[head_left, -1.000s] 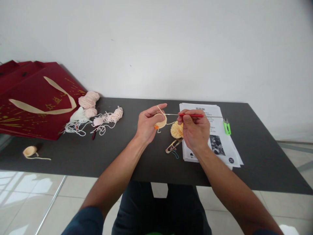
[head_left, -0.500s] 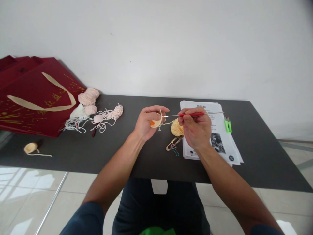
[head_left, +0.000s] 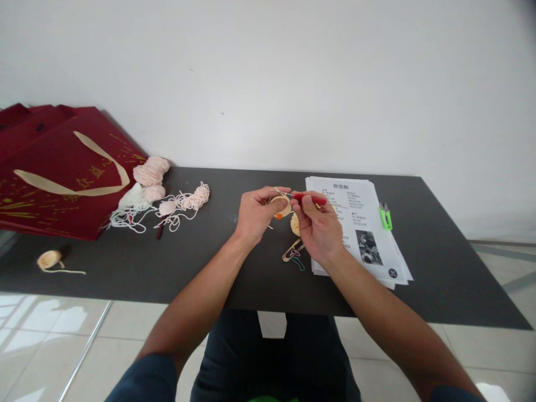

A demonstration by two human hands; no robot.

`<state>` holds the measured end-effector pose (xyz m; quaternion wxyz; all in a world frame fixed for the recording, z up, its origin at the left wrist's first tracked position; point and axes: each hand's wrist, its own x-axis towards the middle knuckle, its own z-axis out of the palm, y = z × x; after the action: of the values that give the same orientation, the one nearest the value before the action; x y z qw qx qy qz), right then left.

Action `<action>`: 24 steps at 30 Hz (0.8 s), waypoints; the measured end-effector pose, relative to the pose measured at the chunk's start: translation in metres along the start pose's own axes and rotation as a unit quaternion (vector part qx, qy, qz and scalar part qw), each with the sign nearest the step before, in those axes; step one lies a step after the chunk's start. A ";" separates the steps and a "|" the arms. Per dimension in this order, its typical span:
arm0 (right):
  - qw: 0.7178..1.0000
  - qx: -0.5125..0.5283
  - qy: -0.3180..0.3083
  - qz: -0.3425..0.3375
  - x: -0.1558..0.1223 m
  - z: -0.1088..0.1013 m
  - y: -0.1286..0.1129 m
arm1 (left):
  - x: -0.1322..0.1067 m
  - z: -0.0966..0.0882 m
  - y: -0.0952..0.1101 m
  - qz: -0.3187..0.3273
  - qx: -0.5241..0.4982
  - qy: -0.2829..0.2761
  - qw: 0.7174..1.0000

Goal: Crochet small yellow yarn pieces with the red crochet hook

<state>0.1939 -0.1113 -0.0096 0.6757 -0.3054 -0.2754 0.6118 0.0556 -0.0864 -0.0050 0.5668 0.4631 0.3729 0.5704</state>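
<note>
My left hand [head_left: 256, 215] is closed on a small round cream crochet piece [head_left: 281, 206] with an orange marker on it, held above the dark table [head_left: 201, 262]. My right hand [head_left: 317, 230] pinches a red-handled crochet hook [head_left: 310, 198] whose tip points left into the piece. The two hands sit close together, nearly touching. A yellow yarn ball [head_left: 295, 224] lies on the table just behind my right hand, partly hidden by it. A thin strand of yarn runs over my left fingers.
A metal clip with coloured stitch markers [head_left: 293, 254] lies below my right hand. Printed sheets [head_left: 360, 229] and green snips [head_left: 385, 216] lie to the right. Pink and white yarn bundles [head_left: 157, 195], red gift bags [head_left: 58, 173] and a small cream crochet piece [head_left: 49, 259] sit at the left.
My right hand has moved left toward my left hand, bringing the hook into the crochet piece. The long steel shaft that stuck out to the right no longer shows.
</note>
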 end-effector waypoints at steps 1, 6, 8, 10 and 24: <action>1.000 -0.006 0.002 -0.006 -0.001 0.001 0.001 | 0.000 0.001 -0.001 -0.005 0.004 0.013 1.000; 1.000 -0.018 0.009 -0.019 -0.001 0.003 0.002 | -0.001 0.005 -0.002 -0.030 -0.046 0.031 0.998; 1.000 -0.019 0.007 -0.018 0.000 0.002 0.003 | 0.000 0.006 -0.002 -0.038 -0.066 0.027 0.997; 1.000 -0.017 0.005 -0.017 0.000 0.001 0.003 | 0.000 0.007 -0.002 -0.037 -0.066 0.028 0.997; 0.998 -0.043 -0.003 -0.055 -0.001 0.003 -0.001 | -0.006 0.011 0.001 0.028 -0.017 0.068 0.997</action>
<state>0.1921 -0.1121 -0.0073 0.6942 -0.3167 -0.3194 0.5619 0.0659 -0.0936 -0.0016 0.5316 0.4237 0.3876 0.6226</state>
